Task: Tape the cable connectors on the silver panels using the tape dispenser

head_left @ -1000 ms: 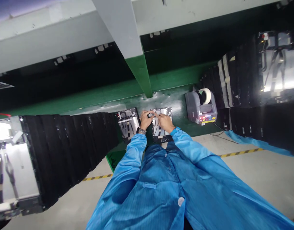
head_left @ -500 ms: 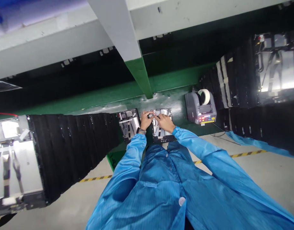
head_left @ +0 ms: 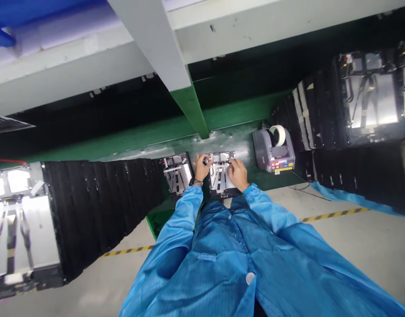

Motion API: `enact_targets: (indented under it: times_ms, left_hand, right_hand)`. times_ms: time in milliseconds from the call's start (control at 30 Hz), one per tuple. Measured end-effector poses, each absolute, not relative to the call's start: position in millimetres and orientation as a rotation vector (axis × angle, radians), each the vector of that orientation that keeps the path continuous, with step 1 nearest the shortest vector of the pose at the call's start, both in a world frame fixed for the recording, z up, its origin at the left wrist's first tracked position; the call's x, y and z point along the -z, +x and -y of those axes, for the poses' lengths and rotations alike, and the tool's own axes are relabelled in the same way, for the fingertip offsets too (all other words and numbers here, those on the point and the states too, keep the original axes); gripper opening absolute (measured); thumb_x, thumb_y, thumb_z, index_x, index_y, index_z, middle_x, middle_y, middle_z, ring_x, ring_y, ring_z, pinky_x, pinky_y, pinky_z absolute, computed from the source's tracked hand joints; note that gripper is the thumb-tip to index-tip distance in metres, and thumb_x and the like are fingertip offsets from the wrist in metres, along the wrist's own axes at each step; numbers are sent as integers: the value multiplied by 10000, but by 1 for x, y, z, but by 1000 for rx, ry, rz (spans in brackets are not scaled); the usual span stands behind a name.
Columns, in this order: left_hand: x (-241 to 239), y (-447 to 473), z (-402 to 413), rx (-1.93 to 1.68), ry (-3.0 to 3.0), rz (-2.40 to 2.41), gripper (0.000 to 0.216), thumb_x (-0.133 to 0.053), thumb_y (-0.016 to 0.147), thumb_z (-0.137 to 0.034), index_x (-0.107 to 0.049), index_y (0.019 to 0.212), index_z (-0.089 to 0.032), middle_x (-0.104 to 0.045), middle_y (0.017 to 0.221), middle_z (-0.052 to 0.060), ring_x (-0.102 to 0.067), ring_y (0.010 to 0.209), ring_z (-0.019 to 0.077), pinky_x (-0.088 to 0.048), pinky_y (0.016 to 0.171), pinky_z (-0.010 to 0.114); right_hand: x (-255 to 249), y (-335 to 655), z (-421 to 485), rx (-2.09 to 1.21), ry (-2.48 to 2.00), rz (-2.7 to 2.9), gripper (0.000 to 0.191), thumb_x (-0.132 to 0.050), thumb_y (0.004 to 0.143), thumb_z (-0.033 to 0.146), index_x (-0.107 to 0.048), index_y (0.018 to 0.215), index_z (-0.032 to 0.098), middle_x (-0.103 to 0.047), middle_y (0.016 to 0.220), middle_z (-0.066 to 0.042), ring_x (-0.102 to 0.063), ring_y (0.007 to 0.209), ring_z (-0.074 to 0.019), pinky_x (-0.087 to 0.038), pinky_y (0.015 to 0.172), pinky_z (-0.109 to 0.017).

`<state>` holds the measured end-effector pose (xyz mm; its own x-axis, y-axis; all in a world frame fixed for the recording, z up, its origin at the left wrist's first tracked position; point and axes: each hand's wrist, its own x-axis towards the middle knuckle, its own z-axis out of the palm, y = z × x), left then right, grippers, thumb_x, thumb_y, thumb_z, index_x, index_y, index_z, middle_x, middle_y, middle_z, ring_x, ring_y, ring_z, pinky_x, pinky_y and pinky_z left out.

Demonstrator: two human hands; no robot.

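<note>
A flat device panel point(head_left: 218, 180), silver with black strips and a dark rim, lies on the green bench in front of me. My left hand point(head_left: 201, 168) is at its upper left corner, thumb and fingers closed together in a pinch; what they hold is too small to make out. Across from it, my right hand point(head_left: 238, 173) rests over the panel's right side, its fingers bent and closed near the upper right edge. Whatever lies between those fingertips is hidden. Just left of my left hand lies a second, similar panel point(head_left: 177, 176).
A grey tape dispenser point(head_left: 271, 152) with a white tape roll point(head_left: 279, 135) stands to the right. Long rows of upright black panels point(head_left: 99, 211) line the left, with more panels point(head_left: 370, 97) at the right. A green and white post point(head_left: 189, 105) rises behind the bench.
My right hand has moved right, away from my left hand, to the panel's right side, uncovering its middle. My left hand stays at the upper left corner.
</note>
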<state>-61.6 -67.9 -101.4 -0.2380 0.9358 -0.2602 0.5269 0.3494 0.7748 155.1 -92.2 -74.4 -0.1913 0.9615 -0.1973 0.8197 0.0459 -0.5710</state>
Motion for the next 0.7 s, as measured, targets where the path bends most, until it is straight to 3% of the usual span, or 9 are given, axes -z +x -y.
enact_targets:
  times_ms: [133, 233, 433, 567, 700]
  left_hand:
    - [105, -63, 74, -730, 1197, -1923, 422, -846, 801, -229, -613, 1152, -235, -638, 1071, 24, -598, 919, 172, -463, 986, 340]
    - [100, -52, 103, -677, 1034, -1972, 457, -779, 873, -302, -589, 1277, -203, -644, 1065, 66, -633, 939, 205, -501, 959, 364]
    - [81, 0, 166, -633, 877, -2107, 482, -780, 834, -269, -658, 1297, -216, -601, 1315, 164, -558, 1351, 358, -411, 1202, 499]
    - [64, -15, 182, -734, 889, -2155, 500, -743, 877, -290, -645, 1364, -230, -576, 1362, 154, -536, 1392, 336, -398, 1238, 466]
    - [51, -92, 193, -789, 854, -2329, 525, -711, 910, -333, -630, 1415, -215, -567, 1370, 160, -528, 1399, 331, -381, 1248, 455]
  right_hand:
    - [93, 175, 144, -991, -2082, 1466, 598, -470, 974, 362, -595, 1486, 79, -610, 1241, -192, -601, 1121, -310, -504, 1070, -474]
    - [105, 175, 165, -1181, -2059, 1289, 620, -522, 930, 421, -649, 1433, 82, -601, 1217, -178, -625, 1050, -288, -529, 1041, -462]
    - [103, 177, 169, -1211, -2033, 1260, 599, -608, 834, 397, -727, 1359, 133, -605, 1191, -153, -596, 1103, -309, -503, 1080, -498]
    - [87, 163, 173, -1295, -1932, 1317, 605, -605, 841, 438, -729, 1362, 158, -602, 1191, -138, -605, 1077, -299, -536, 1028, -472]
    - [72, 93, 171, -1459, -1745, 1414, 600, -625, 856, 437, -713, 1383, 162, -574, 1171, -123, -598, 1085, -282, -512, 1081, -450]
